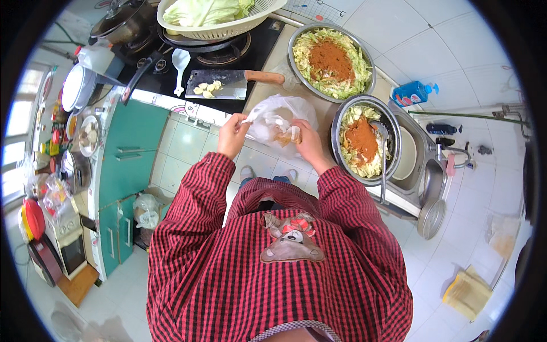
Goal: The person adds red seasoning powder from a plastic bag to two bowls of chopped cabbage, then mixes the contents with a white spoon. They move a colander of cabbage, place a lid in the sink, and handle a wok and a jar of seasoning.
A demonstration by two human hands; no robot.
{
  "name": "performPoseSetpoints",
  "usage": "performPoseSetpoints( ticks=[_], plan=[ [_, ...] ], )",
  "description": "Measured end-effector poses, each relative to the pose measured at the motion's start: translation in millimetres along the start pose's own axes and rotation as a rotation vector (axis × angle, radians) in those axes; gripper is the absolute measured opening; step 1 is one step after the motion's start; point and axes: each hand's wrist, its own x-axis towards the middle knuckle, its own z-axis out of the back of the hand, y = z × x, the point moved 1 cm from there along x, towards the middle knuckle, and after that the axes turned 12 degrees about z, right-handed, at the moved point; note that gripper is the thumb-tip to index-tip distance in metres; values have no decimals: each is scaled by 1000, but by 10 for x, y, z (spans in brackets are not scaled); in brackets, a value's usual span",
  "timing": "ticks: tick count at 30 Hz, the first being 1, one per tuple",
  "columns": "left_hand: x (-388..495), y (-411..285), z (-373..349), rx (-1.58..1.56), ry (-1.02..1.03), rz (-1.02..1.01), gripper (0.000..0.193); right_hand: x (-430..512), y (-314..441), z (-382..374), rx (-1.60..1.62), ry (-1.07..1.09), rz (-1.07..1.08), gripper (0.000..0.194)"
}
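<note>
Both of my hands grip a white translucent plastic bag (pixel 295 109) at the counter's front edge. My left hand (pixel 232 136) pinches a gathered corner of it. With my right hand (pixel 308 143) I hold the opposite side, where something brownish shows through the plastic; what it is I cannot tell. Just beyond the bag, a cleaver (pixel 234 85) with a wooden handle lies flat, peeled garlic cloves (pixel 208 88) on its blade. To the right stand two metal bowls of shredded cabbage topped with reddish-brown powder, a farther bowl (pixel 331 62) and a nearer bowl (pixel 363 137) with a metal spoon (pixel 383 166) in it.
A colander (pixel 222 30) of cabbage leaves sits over the gas stove (pixel 267 36). On the stove's front lies a white spoon (pixel 180 70). The black pan handle (pixel 139 77) juts over the counter edge. A sink (pixel 423 158) and a blue pump bottle (pixel 412 93) are at right.
</note>
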Motion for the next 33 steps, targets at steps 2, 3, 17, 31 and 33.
performPoseSetpoints(
  ticks=[2,3,17,31,33],
  plan=[
    [-103,-78,58,-225,120,65,17,61,-40,-92,-347,162,-148,23],
    [-159,-134,68,-265,200,19,21,132,-40,-160,-512,142,-106,14],
    [-302,-351,279,11,266,-301,33,-536,679,313,-184,-147,-208,51],
    [225,105,-382,518,331,-457,134,-197,-448,-574,349,-340,-439,74],
    [258,31,-491,509,300,-432,134,-205,-329,-532,101,-385,-31,61]
  ],
)
